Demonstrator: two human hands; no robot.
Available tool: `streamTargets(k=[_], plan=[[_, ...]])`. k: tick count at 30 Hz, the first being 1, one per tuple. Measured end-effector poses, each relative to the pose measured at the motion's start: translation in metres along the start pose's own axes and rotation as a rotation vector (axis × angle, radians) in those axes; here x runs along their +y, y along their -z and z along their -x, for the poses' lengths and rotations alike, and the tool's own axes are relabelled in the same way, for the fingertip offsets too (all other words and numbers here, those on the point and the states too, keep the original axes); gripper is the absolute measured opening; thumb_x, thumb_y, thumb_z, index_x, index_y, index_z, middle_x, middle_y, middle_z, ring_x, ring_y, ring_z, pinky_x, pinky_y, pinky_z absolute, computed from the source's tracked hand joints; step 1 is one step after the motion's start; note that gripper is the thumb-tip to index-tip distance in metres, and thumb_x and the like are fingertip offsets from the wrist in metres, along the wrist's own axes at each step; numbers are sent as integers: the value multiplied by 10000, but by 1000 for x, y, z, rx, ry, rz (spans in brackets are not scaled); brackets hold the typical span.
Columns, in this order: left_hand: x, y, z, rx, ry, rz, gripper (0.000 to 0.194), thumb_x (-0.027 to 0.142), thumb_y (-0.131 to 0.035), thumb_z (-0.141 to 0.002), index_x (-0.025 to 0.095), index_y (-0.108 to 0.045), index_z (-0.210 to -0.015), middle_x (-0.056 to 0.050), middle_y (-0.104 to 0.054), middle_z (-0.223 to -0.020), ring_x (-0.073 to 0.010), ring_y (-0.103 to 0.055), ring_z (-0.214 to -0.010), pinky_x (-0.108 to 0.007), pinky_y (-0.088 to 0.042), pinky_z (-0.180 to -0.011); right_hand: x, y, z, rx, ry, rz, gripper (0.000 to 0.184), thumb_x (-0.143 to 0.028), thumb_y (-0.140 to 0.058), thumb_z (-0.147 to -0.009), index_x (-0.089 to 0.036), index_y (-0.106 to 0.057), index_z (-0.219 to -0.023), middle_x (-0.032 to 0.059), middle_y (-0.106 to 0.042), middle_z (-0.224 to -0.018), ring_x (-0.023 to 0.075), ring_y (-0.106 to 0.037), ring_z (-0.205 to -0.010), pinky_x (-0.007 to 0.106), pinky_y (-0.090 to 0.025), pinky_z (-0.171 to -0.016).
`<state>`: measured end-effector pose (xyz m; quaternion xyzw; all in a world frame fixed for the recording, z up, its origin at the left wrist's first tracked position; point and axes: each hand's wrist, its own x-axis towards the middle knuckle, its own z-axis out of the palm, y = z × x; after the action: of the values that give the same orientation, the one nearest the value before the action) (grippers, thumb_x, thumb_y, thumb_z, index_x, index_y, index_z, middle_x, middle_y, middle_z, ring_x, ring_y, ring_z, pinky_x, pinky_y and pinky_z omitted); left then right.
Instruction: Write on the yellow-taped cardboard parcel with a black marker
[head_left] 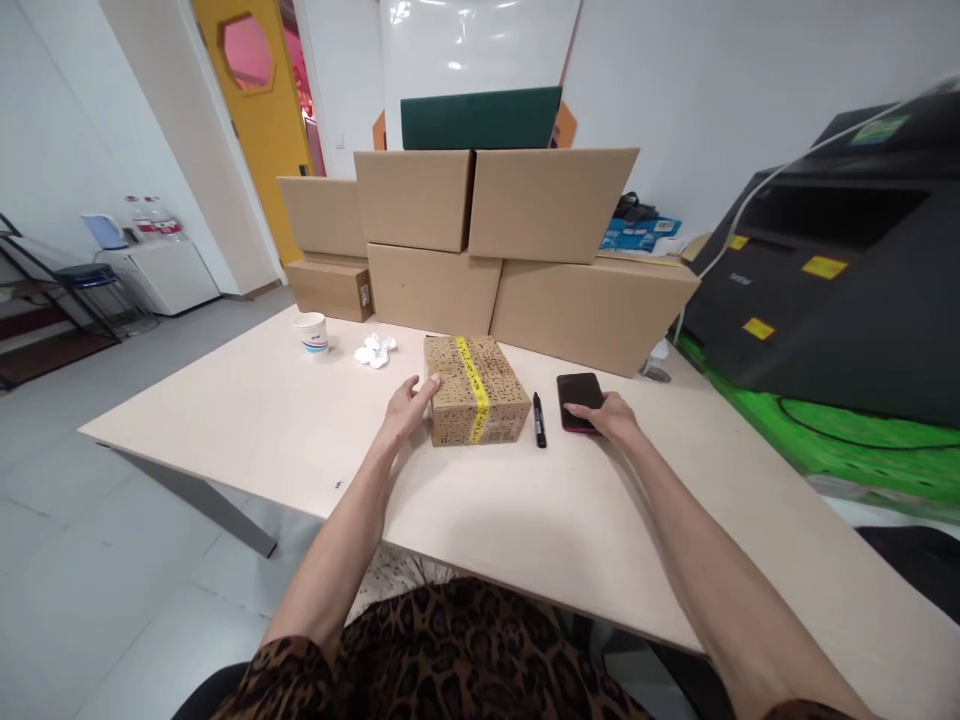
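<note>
A small brown speckled parcel (pixel 480 398) with a yellow tape band lies on the pale table (pixel 247 420). My left hand (pixel 409 407) rests against the parcel's left side, fingers stretched out and holding nothing. Right of the parcel lies a black marker (pixel 538 419). Beyond it is a dark phone (pixel 578 393) with a red edge. My right hand (pixel 609 415) lies on the phone's near end, fingers laid flat over it.
Stacked cardboard boxes (pixel 480 250) with a green folder on top line the table's back. A paper cup (pixel 310 332) and crumpled tissue (pixel 374 350) sit at the left. A black printer (pixel 832 260) stands at the right on a green surface.
</note>
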<state>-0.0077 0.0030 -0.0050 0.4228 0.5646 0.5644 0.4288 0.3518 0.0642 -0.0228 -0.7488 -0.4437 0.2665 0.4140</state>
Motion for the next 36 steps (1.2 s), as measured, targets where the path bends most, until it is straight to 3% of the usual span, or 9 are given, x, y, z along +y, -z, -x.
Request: streamTargets(k=[3,6,8,11,14,19,23,30,36], plan=[[8,-4,8,204,-215,-193,678,558,-705,-876,176,-584,-1422,-180,-617,-1394,-305,-586,-1276,-397,-451,-1071,0,-3,6,7,35,-248,450,-405,-899,-549,-221,-589,-818,68,-692,-734,344,-725,-860,539,-623,-758],[17,-11,23,289,-413,-196,461,455,-615,-957,267,-610,-1378,-117,-610,-1408,-271,-556,-1297,-384,-441,-1104,-12,-4,16,25,73,-389,449,-526,-843,-621,-228,-584,-834,34,-694,-735,257,-716,-767,437,-634,-681],[22,-19,36,241,-502,-174,380,442,-603,-963,275,-665,-1299,-102,-670,-1268,-270,-597,-1202,-378,-479,-1045,-24,-2,28,21,138,-533,495,-574,-835,-624,-221,-622,-897,34,-728,-806,222,-726,-783,380,-637,-704],[27,-35,60,36,-579,-170,328,469,-623,-949,244,-751,-1150,-83,-712,-968,-254,-647,-904,-372,-525,-867,-42,-1,62,-91,320,-849,602,-577,-882,-619,-223,-685,-1064,47,-777,-940,215,-751,-828,349,-640,-718],[29,-54,87,-217,-537,-182,383,525,-563,-988,219,-785,-1054,-55,-677,-793,-214,-625,-734,-345,-524,-741,-52,-4,107,-236,356,-920,662,-547,-887,-681,-247,-666,-1228,38,-794,-935,223,-759,-786,358,-642,-683],[22,-73,112,-467,-372,-48,528,622,-570,-971,147,-670,-1179,9,-603,-706,-111,-533,-545,-231,-480,-519,-52,-16,156,-381,333,-977,702,-516,-874,-748,-246,-626,-1347,44,-799,-940,213,-751,-754,321,-620,-658],[8,-78,111,-484,-268,139,640,658,-619,-935,137,-534,-1298,36,-603,-670,-78,-487,-435,-191,-397,-401,-49,-26,162,-431,315,-926,774,-547,-858,-764,-213,-588,-1409,42,-794,-872,170,-682,-582,280,-563,-502],[-6,-79,107,-431,-267,235,699,650,-670,-912,150,-487,-1366,41,-612,-688,-61,-472,-422,-188,-406,-402,-44,-36,158,-425,398,-892,701,-524,-833,-808,-225,-618,-1405,72,-806,-1070,194,-752,-800,291,-634,-668],[-9,-77,105,-420,-257,222,656,647,-670,-912,138,-530,-1302,36,-620,-682,-55,-466,-411,-187,-387,-393,-42,-39,155,-462,414,-855,703,-528,-805,-836,-228,-590,-1434,51,-799,-985,183,-741,-781,275,-625,-662]])
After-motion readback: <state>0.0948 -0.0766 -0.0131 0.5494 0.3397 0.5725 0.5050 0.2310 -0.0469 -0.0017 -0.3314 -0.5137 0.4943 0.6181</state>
